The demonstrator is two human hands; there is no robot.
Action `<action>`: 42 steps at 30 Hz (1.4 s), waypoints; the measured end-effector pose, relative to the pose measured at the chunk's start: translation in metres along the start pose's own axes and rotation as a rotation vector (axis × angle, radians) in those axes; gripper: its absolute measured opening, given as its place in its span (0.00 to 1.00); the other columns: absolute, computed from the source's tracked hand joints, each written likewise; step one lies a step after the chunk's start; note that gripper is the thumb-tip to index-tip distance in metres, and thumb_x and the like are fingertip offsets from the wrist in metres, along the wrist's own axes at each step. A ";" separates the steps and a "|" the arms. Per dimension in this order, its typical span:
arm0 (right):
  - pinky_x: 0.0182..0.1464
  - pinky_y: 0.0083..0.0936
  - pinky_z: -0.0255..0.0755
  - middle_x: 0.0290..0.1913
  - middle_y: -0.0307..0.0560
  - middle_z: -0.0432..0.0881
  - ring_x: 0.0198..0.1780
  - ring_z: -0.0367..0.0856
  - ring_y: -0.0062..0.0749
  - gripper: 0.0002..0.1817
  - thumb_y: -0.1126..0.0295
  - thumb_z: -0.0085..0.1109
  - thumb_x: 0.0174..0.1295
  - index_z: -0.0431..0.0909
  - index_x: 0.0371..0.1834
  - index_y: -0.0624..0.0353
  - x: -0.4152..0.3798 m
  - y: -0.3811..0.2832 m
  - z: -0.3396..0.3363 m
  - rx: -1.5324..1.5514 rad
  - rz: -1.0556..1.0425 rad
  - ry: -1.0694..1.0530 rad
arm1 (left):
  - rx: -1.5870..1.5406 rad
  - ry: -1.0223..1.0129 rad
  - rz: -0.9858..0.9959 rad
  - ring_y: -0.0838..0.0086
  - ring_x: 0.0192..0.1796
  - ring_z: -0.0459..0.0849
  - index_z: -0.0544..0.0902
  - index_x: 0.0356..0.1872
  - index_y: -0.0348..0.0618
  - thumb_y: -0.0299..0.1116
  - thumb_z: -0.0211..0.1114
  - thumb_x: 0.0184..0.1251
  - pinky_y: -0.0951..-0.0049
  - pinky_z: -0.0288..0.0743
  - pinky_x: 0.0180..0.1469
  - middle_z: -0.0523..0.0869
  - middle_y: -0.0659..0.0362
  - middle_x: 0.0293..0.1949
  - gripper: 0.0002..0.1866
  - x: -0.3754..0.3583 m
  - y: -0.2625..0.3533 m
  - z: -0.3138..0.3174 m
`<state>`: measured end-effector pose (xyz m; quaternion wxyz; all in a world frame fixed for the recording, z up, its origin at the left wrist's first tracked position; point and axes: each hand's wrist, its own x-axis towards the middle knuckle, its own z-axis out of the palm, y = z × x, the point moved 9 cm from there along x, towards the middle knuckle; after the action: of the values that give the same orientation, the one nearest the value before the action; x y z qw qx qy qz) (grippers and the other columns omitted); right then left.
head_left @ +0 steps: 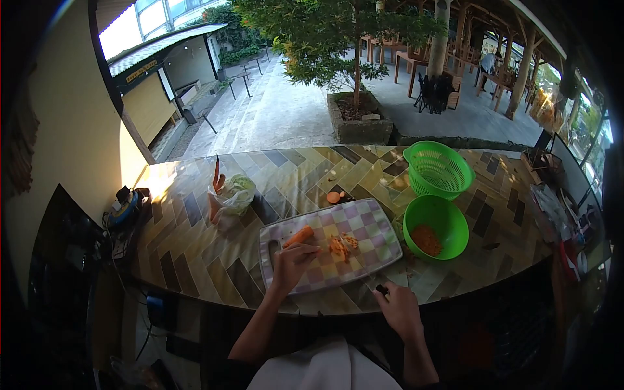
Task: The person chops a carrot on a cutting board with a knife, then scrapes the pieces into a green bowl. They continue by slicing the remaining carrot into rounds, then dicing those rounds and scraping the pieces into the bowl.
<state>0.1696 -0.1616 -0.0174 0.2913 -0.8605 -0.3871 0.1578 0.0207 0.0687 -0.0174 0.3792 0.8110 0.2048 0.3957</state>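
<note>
A checkered cutting board (374,260) lies on the table in front of me. My left hand (292,265) is over its left part, fingers pressed together; what they hold, if anything, is too small to make out. Just behind those fingers lies a thick piece of carrot (299,236). To their right is a small pile of cut carrot (339,248) on the board. Off the board's front right edge, my right hand (398,305) is closed around the dark handle of a knife (382,290). Its blade is hard to see against the table.
A green bowl (456,227) with shredded orange bits stands right of the board, a green colander (439,170) behind it. Carrot ends (334,197) lie beyond the board. A plastic bag with vegetables (235,195) sits at left. A person (489,64) stands far off among tables.
</note>
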 end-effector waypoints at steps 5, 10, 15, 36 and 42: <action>0.42 0.47 0.75 0.31 0.64 0.84 0.38 0.84 0.60 0.18 0.59 0.61 0.66 0.84 0.40 0.67 0.005 -0.004 0.005 -0.096 -0.031 0.007 | -0.014 0.007 -0.016 0.72 0.35 0.89 0.91 0.41 0.40 0.24 0.74 0.59 0.75 0.80 0.39 0.91 0.55 0.36 0.08 -0.003 0.000 -0.002; 0.42 0.48 0.74 0.30 0.63 0.83 0.38 0.83 0.60 0.19 0.57 0.60 0.67 0.83 0.38 0.66 0.009 -0.017 -0.002 -0.162 -0.080 -0.059 | -0.021 0.001 -0.043 0.72 0.37 0.89 0.90 0.41 0.39 0.23 0.74 0.59 0.74 0.79 0.42 0.91 0.55 0.36 0.09 -0.005 0.000 -0.001; 0.40 0.48 0.73 0.29 0.63 0.82 0.37 0.82 0.61 0.18 0.57 0.61 0.67 0.83 0.38 0.66 0.004 -0.028 0.004 -0.095 -0.105 -0.164 | -0.001 0.008 -0.047 0.70 0.42 0.88 0.91 0.41 0.38 0.21 0.74 0.56 0.71 0.78 0.49 0.92 0.55 0.37 0.10 -0.004 0.000 -0.006; 0.32 0.37 0.71 0.22 0.57 0.81 0.26 0.82 0.46 0.18 0.60 0.60 0.69 0.81 0.36 0.69 -0.012 0.014 -0.007 0.250 0.094 -0.156 | 0.012 -0.073 -0.202 0.70 0.37 0.90 0.90 0.43 0.35 0.21 0.71 0.59 0.75 0.81 0.43 0.91 0.49 0.39 0.10 0.035 0.000 0.030; 0.27 0.31 0.68 0.16 0.49 0.77 0.19 0.77 0.28 0.17 0.61 0.60 0.70 0.82 0.40 0.69 -0.013 0.028 -0.012 0.296 0.140 -0.120 | 0.014 -0.229 -0.155 0.63 0.38 0.91 0.89 0.41 0.33 0.18 0.68 0.52 0.71 0.82 0.44 0.91 0.46 0.39 0.13 0.035 -0.009 0.072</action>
<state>0.1833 -0.1908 -0.0246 0.3792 -0.8221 -0.3155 0.2842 0.0984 0.0641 -0.0361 0.4237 0.8353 0.2249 0.2686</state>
